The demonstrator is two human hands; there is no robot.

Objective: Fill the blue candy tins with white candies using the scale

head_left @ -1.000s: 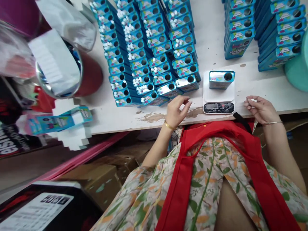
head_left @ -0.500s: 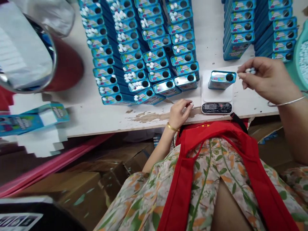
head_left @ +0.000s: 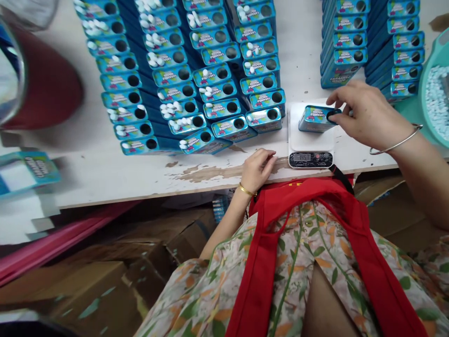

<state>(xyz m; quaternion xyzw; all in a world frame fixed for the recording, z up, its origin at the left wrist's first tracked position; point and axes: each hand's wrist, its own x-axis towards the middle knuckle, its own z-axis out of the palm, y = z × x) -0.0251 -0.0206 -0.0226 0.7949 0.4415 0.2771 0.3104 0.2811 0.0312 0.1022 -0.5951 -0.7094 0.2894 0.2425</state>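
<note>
A blue tin (head_left: 315,118) with a round hole in its top stands on a small white digital scale (head_left: 295,142). My right hand (head_left: 366,110) is at the tin's right end, the thumb tip by the hole and the fingers bent closed. Whatever lies inside these fingers is hidden. Resting on the table's front edge, my left hand (head_left: 258,167) holds nothing; its fingers are loosely bent, with the thumb apart. Just beyond it, rows of matching tins (head_left: 233,130) stand upright, many with white candies (head_left: 184,123) lying on their tops beside the holes.
More tins (head_left: 351,56) are lined up behind the scale on the right. A teal basin (head_left: 426,96) of white candies sits at the right edge. On the left are a red container (head_left: 52,89) and a blue printed carton (head_left: 42,168). Cardboard boxes (head_left: 80,281) lie below the table.
My right hand has moved left from beside the tin to its hole. The white candies seen in its fingers earlier no longer show. The view has shifted slightly; my left hand stays put.
</note>
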